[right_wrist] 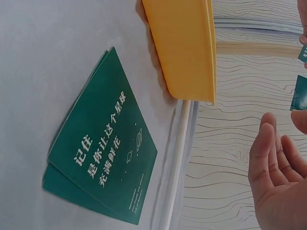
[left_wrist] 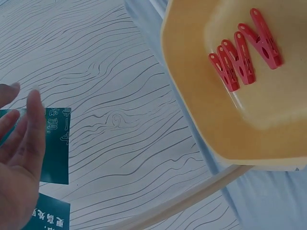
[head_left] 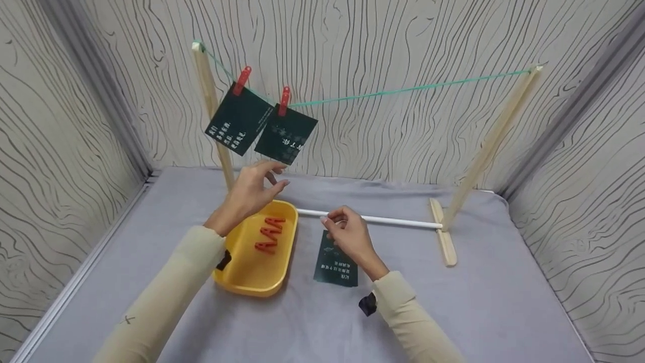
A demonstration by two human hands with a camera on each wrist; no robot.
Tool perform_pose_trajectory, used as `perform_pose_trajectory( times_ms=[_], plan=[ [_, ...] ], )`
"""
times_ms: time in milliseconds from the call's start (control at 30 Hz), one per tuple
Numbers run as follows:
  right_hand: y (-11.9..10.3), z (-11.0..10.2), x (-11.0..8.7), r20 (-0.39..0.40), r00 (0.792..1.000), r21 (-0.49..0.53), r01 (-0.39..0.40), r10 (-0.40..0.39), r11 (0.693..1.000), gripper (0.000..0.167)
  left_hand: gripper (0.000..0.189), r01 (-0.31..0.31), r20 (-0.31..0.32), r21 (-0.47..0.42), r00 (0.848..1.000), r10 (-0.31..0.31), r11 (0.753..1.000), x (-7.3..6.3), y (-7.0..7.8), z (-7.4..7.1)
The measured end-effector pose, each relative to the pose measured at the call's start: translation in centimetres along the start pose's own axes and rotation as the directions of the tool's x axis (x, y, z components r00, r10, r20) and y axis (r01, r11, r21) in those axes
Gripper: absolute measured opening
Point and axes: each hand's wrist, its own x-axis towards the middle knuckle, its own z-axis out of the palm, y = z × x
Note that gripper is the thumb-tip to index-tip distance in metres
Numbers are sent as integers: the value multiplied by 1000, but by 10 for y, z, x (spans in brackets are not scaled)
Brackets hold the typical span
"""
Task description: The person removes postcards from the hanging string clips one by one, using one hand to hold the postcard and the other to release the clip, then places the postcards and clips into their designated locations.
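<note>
Left grip [head_left: 254,185] and right grip [head_left: 351,236] are empty, digits parted; a left-grip brush against the lower hanging card [head_left: 285,132] could pull it from its red peg [head_left: 284,100].

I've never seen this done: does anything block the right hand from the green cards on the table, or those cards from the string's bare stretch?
Nothing visible blocks the right hand from the green cards. Towards the string, only the white rod crosses behind the cards, low down, so it probably wouldn't hinder.
</note>
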Motion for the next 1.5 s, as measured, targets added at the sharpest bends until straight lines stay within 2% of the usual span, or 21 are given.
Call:
perform_pose_trajectory(
  times_ms=[200, 433, 800, 1100, 1367, 1500],
  plan=[
    [-7, 3, 5, -12, 999, 28, 39, -38, 999, 18, 33, -30, -48, -22, 998, 29, 999, 2, 1, -2],
    [-14, 5, 13, -18, 994, 11, 105, -105, 994, 17, 34, -66, -139, -22, 988, 62, 998, 7, 4, -7],
    [-27, 11, 24, 5, 986, 21, 164, -164, 986, 17, 34, -91, -204, -6, 975, 88, 996, 18, 9, -15],
    [-31, 10, 28, 15, 986, 1, 165, -165, 986, 17, 35, -107, -235, -5, 967, 103, 994, 23, 13, -23],
    [-36, 5, 38, -12, 996, 67, 89, -88, 994, 22, 36, -135, -257, 31, 956, 138, 990, 35, 25, -31],
    [-37, 4, 42, -28, 997, 72, 77, -76, 994, 21, 39, -137, -267, 29, 953, 140, 990, 41, 29, -33]
  ],
)
